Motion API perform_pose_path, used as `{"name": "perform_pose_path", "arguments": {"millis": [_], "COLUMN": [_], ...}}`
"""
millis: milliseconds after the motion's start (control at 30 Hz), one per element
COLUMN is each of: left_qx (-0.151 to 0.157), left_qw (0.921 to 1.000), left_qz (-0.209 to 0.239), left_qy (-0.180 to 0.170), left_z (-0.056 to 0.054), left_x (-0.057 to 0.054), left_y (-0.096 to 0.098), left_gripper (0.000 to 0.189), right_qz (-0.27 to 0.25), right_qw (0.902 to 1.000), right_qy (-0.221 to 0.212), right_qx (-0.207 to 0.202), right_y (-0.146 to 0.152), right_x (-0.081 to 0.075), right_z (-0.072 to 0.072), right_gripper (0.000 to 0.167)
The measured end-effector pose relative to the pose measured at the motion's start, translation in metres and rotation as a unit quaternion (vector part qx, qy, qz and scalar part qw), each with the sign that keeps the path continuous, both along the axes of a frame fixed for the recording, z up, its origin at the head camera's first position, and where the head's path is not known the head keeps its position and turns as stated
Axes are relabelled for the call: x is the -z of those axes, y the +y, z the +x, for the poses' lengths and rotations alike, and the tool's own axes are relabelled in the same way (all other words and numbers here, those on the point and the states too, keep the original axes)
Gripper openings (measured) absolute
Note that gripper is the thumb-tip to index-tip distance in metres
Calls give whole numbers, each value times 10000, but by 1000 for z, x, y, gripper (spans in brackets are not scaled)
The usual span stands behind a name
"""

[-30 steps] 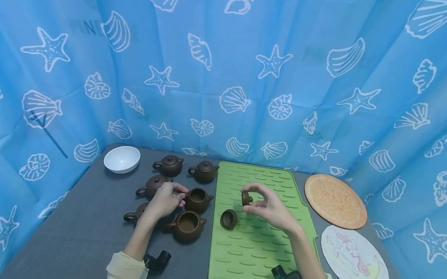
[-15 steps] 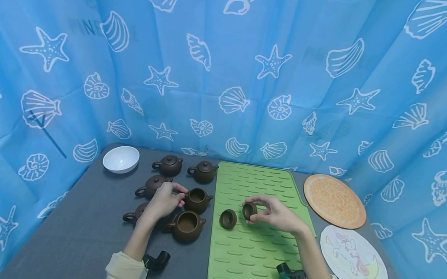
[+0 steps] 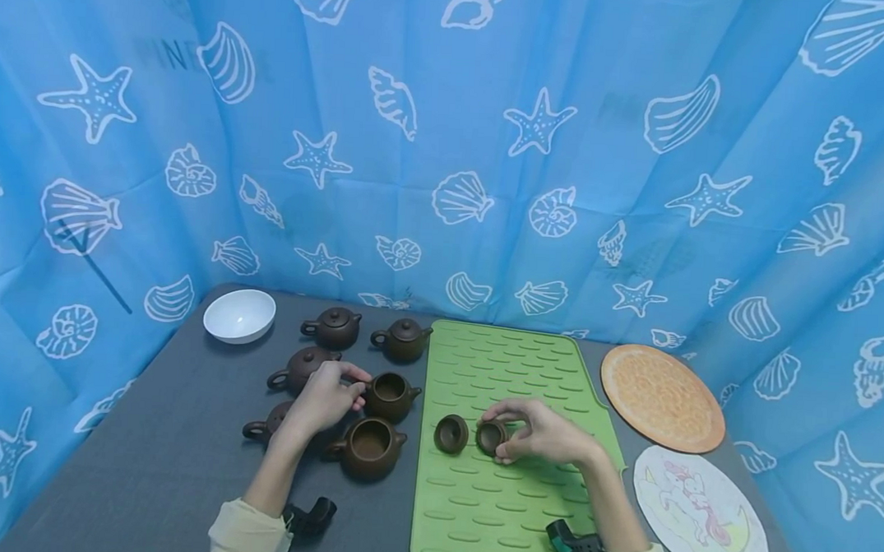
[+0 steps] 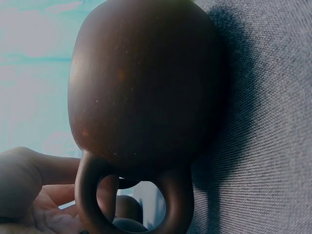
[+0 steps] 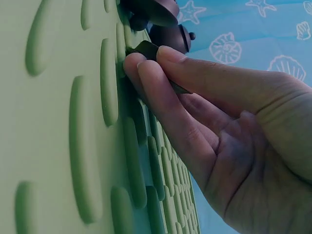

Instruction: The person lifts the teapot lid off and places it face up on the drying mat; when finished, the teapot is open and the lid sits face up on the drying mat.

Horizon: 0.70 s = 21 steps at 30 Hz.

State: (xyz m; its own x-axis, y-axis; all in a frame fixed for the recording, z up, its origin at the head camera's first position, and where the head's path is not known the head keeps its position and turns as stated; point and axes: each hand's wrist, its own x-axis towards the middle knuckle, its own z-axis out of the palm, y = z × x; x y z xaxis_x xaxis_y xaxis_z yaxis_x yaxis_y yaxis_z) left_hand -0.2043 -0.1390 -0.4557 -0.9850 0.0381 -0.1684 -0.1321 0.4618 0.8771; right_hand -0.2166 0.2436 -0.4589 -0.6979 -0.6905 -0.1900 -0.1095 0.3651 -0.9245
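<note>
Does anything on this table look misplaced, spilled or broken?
The front teapot and the one by the left hand stand lidless, unlike the back pair; one lid lies upturned on the green mat, the right hand pinches another. No spill or damage shows.

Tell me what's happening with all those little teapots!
Somebody's left hand is holding an open teapot by its handle. Their right hand pinches a small lid, hollow side up, down at the green mat. Another lid lies right beside it. The nearest teapot has no lid on either.
</note>
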Motion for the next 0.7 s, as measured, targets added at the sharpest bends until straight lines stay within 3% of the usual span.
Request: {"name": "perform_pose_path", "arguments": {"millis": [300,700], "left_qx": [60,74], "left_qw": [10000,9999], "left_qz": [38,25], "left_qy": [36,77], "left_z": [1,0], "left_x": [-1,0], "left_y": [-1,0], "left_gripper": [21,20], "right_qz": [-180,-22], "right_qw": [9995,9999], "right_qy": [-232,62], "right_qx": [-145,-77], "right_y": [1,4], "right_x": [2,1], "right_z": [-1,0], "right_gripper": [52,59]}}
